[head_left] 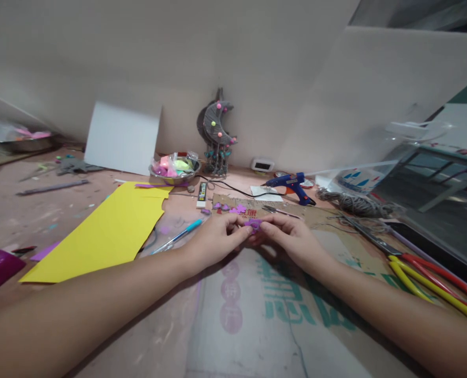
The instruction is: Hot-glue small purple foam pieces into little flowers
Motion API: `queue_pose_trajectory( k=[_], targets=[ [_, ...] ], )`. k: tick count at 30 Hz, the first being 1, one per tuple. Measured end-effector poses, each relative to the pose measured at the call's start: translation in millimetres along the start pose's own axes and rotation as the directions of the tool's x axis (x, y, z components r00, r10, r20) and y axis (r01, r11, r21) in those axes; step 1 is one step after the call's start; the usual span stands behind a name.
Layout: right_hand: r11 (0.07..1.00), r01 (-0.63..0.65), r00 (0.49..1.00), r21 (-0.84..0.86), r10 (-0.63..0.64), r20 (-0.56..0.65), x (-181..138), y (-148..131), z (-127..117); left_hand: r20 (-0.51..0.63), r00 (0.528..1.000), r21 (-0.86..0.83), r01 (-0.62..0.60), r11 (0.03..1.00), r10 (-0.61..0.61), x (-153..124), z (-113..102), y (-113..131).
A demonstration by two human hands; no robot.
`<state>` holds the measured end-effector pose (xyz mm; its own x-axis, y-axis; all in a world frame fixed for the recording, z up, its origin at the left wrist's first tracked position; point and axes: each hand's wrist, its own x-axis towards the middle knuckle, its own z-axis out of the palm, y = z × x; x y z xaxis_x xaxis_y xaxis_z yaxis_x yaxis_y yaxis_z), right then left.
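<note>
Between the fingertips of both hands is a small purple paper piece (253, 224), held just above the cardboard sheet (241, 299). My left hand (217, 236) pinches its left side, and my right hand (288, 236) pinches its right side. The fingers partly cover the piece, so its full shape is hidden. Right behind the hands lie several small purple cutouts (238, 209), some flower-shaped. A blue pen (178, 236) rests to the left of my left hand, and tweezers (280, 211) lie behind my right hand.
Yellow paper (99, 231) lies at left. Scissors with red and yellow handles (410, 262) sit at right near grey yarn (355, 203). A blue glue gun (292, 185), a metal bowl (174, 176) and a grey yarn-wrapped moon ornament (217, 126) stand at the back.
</note>
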<state>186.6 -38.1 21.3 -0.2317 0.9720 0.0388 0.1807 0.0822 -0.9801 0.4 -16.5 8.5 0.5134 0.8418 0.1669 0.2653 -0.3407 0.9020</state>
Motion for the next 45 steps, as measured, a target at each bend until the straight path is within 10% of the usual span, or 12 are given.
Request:
queue_pose_trajectory(
  k=[45],
  targets=[
    [1.0,-0.017,0.988,-0.005,0.016,-0.151,2,-3,-2,-0.06,0.995,-0.047,-0.087,0.995,0.084,-3,3,4]
  ],
)
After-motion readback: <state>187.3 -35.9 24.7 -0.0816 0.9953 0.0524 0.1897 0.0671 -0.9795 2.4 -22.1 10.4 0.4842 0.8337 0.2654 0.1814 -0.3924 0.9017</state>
